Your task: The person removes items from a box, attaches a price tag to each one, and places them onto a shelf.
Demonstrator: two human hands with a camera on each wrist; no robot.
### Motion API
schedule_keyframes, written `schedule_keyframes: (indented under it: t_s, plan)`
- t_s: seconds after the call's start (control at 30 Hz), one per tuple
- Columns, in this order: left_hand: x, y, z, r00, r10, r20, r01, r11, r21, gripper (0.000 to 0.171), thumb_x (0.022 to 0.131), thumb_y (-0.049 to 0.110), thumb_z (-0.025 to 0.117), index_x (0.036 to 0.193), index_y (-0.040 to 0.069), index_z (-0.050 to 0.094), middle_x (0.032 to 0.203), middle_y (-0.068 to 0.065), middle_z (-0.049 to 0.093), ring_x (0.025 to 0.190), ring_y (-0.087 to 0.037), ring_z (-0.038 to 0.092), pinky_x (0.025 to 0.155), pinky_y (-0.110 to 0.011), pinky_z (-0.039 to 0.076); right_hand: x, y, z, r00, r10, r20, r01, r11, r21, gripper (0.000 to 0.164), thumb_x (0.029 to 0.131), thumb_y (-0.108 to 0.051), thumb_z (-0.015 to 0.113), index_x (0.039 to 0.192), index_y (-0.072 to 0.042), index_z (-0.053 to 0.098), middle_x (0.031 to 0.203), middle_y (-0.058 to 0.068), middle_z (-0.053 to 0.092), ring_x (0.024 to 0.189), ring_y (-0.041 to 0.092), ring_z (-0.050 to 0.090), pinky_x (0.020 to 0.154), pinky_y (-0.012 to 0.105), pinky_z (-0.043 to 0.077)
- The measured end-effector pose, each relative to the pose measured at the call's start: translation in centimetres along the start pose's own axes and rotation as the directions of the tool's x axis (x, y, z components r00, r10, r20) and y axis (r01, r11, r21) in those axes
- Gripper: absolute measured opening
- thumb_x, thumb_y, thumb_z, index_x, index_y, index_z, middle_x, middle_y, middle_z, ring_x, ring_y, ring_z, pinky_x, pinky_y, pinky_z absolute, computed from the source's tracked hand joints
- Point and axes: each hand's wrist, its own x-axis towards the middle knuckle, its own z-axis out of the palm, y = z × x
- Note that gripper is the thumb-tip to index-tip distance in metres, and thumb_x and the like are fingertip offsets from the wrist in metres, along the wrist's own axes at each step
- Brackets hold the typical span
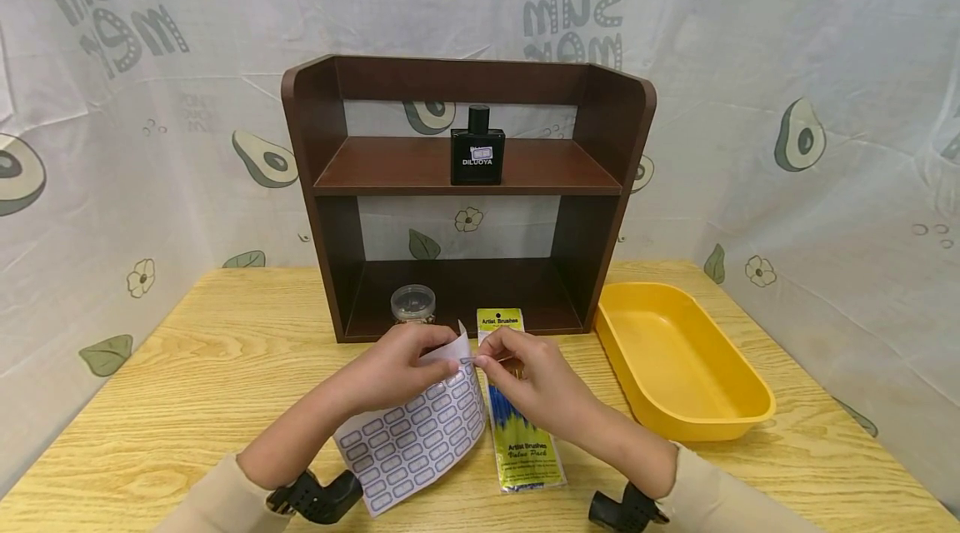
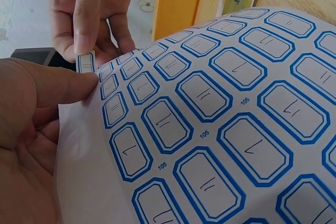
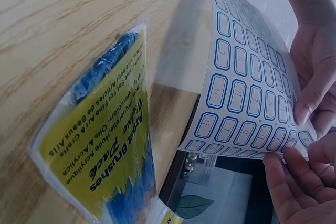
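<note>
My left hand (image 1: 401,362) grips the upper edge of a white sheet of blue-bordered label stickers (image 1: 423,437), thumb on its printed face. Many of the labels carry small handwritten marks, and the sheet curves down towards the table. At the sheet's top right corner my right hand (image 1: 543,383) pinches a single label (image 2: 85,62) between thumb and finger. In the left wrist view this label stands up at the sheet's edge, close by the left thumb tip. A yellow and blue pack of artist brushes (image 1: 527,454) lies on the table under the right hand.
A dark brown two-tier shelf (image 1: 465,190) stands at the back. On its upper tier is a black perfume bottle (image 1: 477,171) bearing a small label. A clear lidded jar (image 1: 413,302) stands by the lower tier, partly behind the left hand. A yellow tray (image 1: 678,366) sits right.
</note>
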Motion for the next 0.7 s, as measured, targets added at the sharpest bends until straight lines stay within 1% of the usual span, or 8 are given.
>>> schedule_keyframes:
  t_s: [0.17, 0.23, 0.37, 0.47, 0.57, 0.6, 0.7]
  plan:
    - [-0.1, -0.3, -0.2, 1.0, 0.001, -0.002, -0.001, 1.0, 0.01, 0.017, 0.1, 0.007, 0.066, 0.115, 0.004, 0.073, 0.101, -0.007, 0.072, 0.082, -0.012, 0.064, 0.075, -0.023, 0.056, -0.1, 0.4, 0.0, 1.0, 0.013, 0.004, -0.014, 0.999, 0.046, 0.004, 0.101, -0.012, 0.069, 0.101, -0.007, 0.068, 0.093, 0.01, 0.072, 0.08, 0.005, 0.059, 0.074, 0.019, 0.058]
    - [-0.2, -0.5, -0.4, 1.0, -0.008, -0.001, 0.008, 1.0, 0.007, 0.016, 0.1, 0.007, 0.067, 0.115, 0.004, 0.073, 0.101, -0.007, 0.072, 0.083, -0.013, 0.063, 0.075, -0.023, 0.055, -0.1, 0.5, -0.1, 0.999, 0.036, -0.001, -0.036, 0.997, 0.068, 0.005, 0.1, -0.012, 0.07, 0.101, -0.007, 0.069, 0.093, 0.01, 0.072, 0.08, 0.006, 0.06, 0.073, 0.019, 0.058]
    - [-0.4, -1.2, -0.7, 0.999, -0.053, 0.002, 0.053, 0.999, -0.009, 0.018, 0.099, 0.01, 0.069, 0.115, 0.005, 0.073, 0.101, -0.006, 0.072, 0.083, -0.015, 0.063, 0.076, -0.026, 0.055, -0.2, 0.8, -0.4, 0.995, 0.101, -0.004, -0.1, 0.988, 0.119, 0.007, 0.101, -0.014, 0.069, 0.101, -0.007, 0.069, 0.095, 0.012, 0.072, 0.081, 0.009, 0.063, 0.074, 0.02, 0.059]
    - [-0.6, -1.9, -1.0, 0.995, -0.099, 0.007, 0.1, 0.995, -0.021, 0.02, 0.098, 0.012, 0.07, 0.117, 0.005, 0.073, 0.1, -0.005, 0.072, 0.083, -0.015, 0.064, 0.077, -0.028, 0.055, -0.2, 1.0, -0.8, 0.986, 0.166, 0.004, -0.165, 0.974, 0.157, 0.009, 0.102, -0.016, 0.069, 0.101, -0.006, 0.068, 0.095, 0.014, 0.073, 0.082, 0.013, 0.066, 0.075, 0.021, 0.059]
    - [-0.9, -2.7, -1.3, 0.989, -0.146, 0.019, 0.147, 0.989, -0.029, 0.023, 0.097, 0.012, 0.072, 0.118, 0.004, 0.073, 0.099, -0.005, 0.072, 0.083, -0.016, 0.064, 0.078, -0.029, 0.054, -0.3, 1.2, -1.3, 0.976, 0.219, 0.011, -0.217, 0.959, 0.182, 0.01, 0.102, -0.016, 0.069, 0.1, -0.006, 0.068, 0.094, 0.017, 0.072, 0.081, 0.022, 0.066, 0.073, 0.023, 0.06]
    - [-0.9, -3.0, -1.4, 0.986, -0.163, 0.025, 0.164, 0.986, -0.033, 0.023, 0.097, 0.012, 0.072, 0.118, 0.004, 0.073, 0.098, -0.005, 0.072, 0.083, -0.016, 0.064, 0.078, -0.029, 0.054, -0.3, 1.4, -1.4, 0.972, 0.234, 0.012, -0.232, 0.955, 0.184, 0.01, 0.102, -0.015, 0.069, 0.1, -0.005, 0.069, 0.094, 0.017, 0.072, 0.08, 0.022, 0.067, 0.073, 0.024, 0.06]
    - [-1.2, -3.9, -1.6, 0.977, -0.208, 0.045, 0.21, 0.977, -0.048, 0.02, 0.096, 0.011, 0.072, 0.115, 0.004, 0.073, 0.094, -0.004, 0.072, 0.078, -0.016, 0.066, 0.076, -0.029, 0.056, -0.5, 1.9, -1.8, 0.965, 0.262, 0.024, -0.261, 0.944, 0.204, 0.012, 0.102, -0.013, 0.068, 0.1, -0.001, 0.069, 0.094, 0.023, 0.071, 0.078, 0.027, 0.067, 0.072, 0.026, 0.061]
